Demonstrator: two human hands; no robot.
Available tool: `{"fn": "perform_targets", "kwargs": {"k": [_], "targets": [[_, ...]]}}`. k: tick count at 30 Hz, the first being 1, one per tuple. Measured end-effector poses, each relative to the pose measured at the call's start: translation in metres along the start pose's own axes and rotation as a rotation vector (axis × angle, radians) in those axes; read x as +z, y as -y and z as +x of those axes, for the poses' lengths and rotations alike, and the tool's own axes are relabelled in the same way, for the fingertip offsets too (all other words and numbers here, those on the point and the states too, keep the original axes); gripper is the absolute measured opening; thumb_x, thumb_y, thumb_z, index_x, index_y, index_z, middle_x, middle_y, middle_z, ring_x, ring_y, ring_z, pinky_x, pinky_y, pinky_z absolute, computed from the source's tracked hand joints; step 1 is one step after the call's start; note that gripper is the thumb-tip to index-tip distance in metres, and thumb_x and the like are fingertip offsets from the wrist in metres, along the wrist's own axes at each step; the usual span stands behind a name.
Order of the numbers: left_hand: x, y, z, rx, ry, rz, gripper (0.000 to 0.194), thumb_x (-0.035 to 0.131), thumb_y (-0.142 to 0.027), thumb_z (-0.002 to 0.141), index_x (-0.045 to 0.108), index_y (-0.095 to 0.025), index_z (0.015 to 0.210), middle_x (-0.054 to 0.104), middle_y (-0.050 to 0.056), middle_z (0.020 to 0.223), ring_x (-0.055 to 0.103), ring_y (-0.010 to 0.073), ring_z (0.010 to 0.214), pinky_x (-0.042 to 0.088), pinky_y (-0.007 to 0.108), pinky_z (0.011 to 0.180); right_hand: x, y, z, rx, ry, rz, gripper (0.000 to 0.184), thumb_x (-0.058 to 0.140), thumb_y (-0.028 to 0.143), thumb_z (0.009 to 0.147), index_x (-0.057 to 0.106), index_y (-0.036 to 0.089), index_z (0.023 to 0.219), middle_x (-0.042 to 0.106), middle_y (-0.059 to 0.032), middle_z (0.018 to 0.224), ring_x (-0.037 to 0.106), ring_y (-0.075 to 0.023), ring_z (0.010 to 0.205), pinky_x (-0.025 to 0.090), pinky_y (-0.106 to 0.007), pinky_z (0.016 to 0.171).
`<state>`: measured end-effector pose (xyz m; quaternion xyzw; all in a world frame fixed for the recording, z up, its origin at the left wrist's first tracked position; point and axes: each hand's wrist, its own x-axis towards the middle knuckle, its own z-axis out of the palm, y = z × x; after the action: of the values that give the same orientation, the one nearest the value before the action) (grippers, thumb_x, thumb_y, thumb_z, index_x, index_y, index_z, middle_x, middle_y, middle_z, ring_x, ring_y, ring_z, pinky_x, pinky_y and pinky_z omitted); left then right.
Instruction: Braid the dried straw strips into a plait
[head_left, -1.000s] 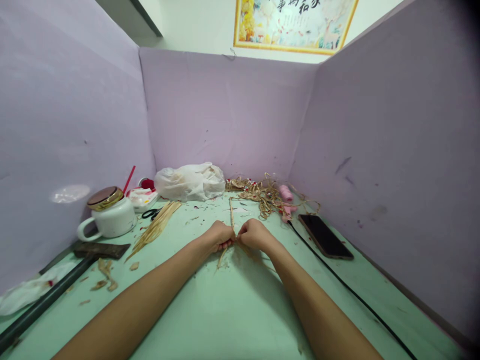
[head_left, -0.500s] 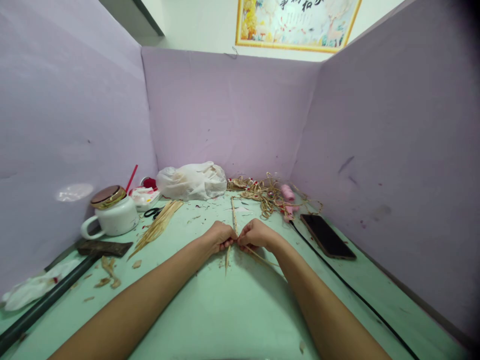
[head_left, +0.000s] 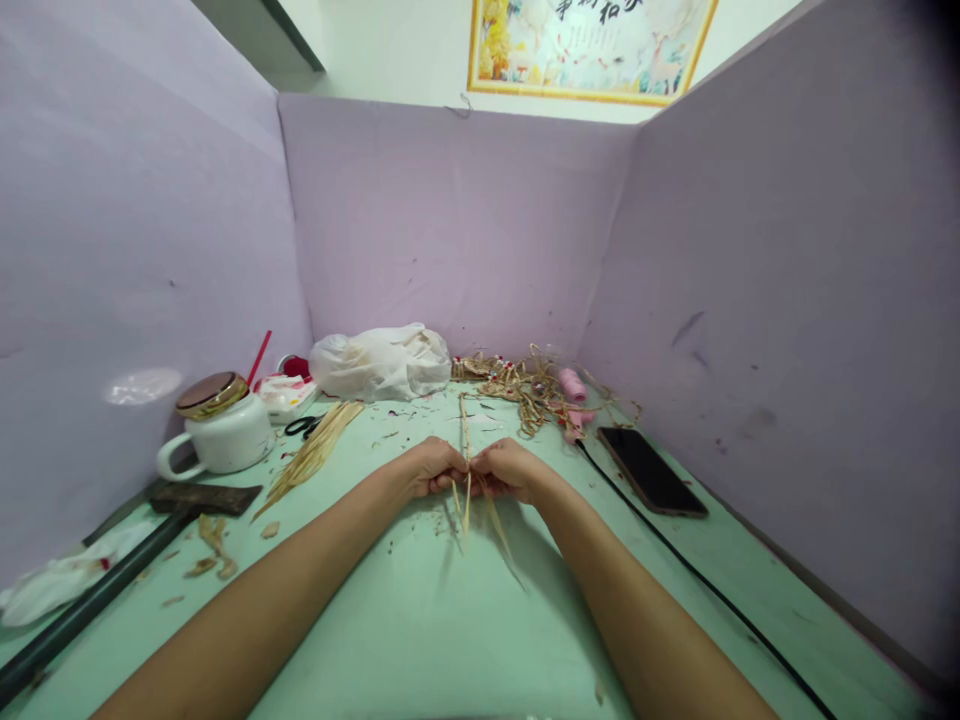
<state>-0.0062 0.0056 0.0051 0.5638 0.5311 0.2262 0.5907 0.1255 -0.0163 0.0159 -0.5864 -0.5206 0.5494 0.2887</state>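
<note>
A thin straw braid [head_left: 466, 425] runs away from me along the table, its near end pinched between both hands. My left hand [head_left: 435, 467] is closed on the braid's near end from the left. Pressed up against it, my right hand [head_left: 508, 470] is also closed on the straw. Loose straw strands [head_left: 493, 525] hang toward me below the fingers, spread in several directions. The fingertips partly hide the spot where strands and braid meet. Beyond my left hand lies a bundle of flat straw strips [head_left: 315, 452].
On the left are a white lidded mug [head_left: 225, 437], black scissors [head_left: 302, 425] and a hammer [head_left: 202, 497]. A white plastic bag [head_left: 381, 362] and a heap of braided cord [head_left: 529, 390] lie at the back. Right of my hands are a phone [head_left: 652, 472] and a black cable [head_left: 686, 568].
The loose strands have shifted: the one pointing right under my right wrist now hangs down toward me, and the ends fan out. Both hands stay nearly in place, right fingers slightly repositioned.
</note>
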Motion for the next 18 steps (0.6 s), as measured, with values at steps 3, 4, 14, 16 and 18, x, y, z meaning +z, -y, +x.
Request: {"fn": "perform_targets", "kwargs": {"k": [3,4,14,16,18], "targets": [[0.0,0.001,-0.001,0.029,0.001,0.072,0.013,0.055,-0.017,0.052,0.045,-0.013,0.047,0.038,-0.005,0.038,0.028,0.0028,0.03,0.013,0.018,0.031,0.0,-0.005,0.005,-0.012,-0.047,-0.064,0.011,0.053,0.008,0.062,0.051,0.01,0.051,0.046,0.0017,0.039,0.036,-0.0039,0.031,0.028,-0.015,0.031],[0.0,0.001,-0.001,0.039,-0.005,0.106,0.01,0.055,-0.017,0.052,0.047,-0.013,0.047,0.038,-0.005,0.038,0.029,0.0033,0.03,0.014,0.018,0.031,-0.001,-0.007,0.008,-0.023,-0.062,-0.085,0.012,0.054,0.009,0.061,0.05,0.011,0.049,0.044,0.003,0.037,0.034,-0.0031,0.03,0.026,-0.015,0.03],[0.007,-0.016,-0.018,0.006,-0.154,0.552,0.006,0.054,-0.02,0.051,0.054,-0.014,0.05,0.042,-0.002,0.036,0.036,0.0083,0.035,0.024,0.02,0.036,0.0,-0.012,0.013,-0.059,-0.072,-0.167,0.009,0.052,0.012,0.055,0.048,0.013,0.048,0.041,0.005,0.036,0.028,-0.0033,0.03,0.02,-0.018,0.031],[0.018,-0.018,-0.026,0.054,-0.186,0.618,0.005,0.054,-0.018,0.051,0.054,-0.014,0.05,0.042,-0.001,0.037,0.041,0.0108,0.039,0.026,0.021,0.038,0.001,-0.012,0.013,-0.062,-0.084,-0.146,0.006,0.051,0.01,0.053,0.048,0.014,0.049,0.037,0.0061,0.034,0.026,-0.0037,0.029,0.018,-0.018,0.031],[0.029,-0.017,-0.032,0.138,-0.278,0.717,0.003,0.055,-0.017,0.05,0.055,-0.015,0.052,0.045,0.001,0.042,0.047,0.0139,0.047,0.029,0.021,0.042,0.001,-0.012,0.014,-0.073,-0.097,-0.123,0.007,0.048,0.008,0.051,0.048,0.014,0.049,0.033,0.0067,0.032,0.026,-0.0042,0.029,0.017,-0.019,0.032]]}}
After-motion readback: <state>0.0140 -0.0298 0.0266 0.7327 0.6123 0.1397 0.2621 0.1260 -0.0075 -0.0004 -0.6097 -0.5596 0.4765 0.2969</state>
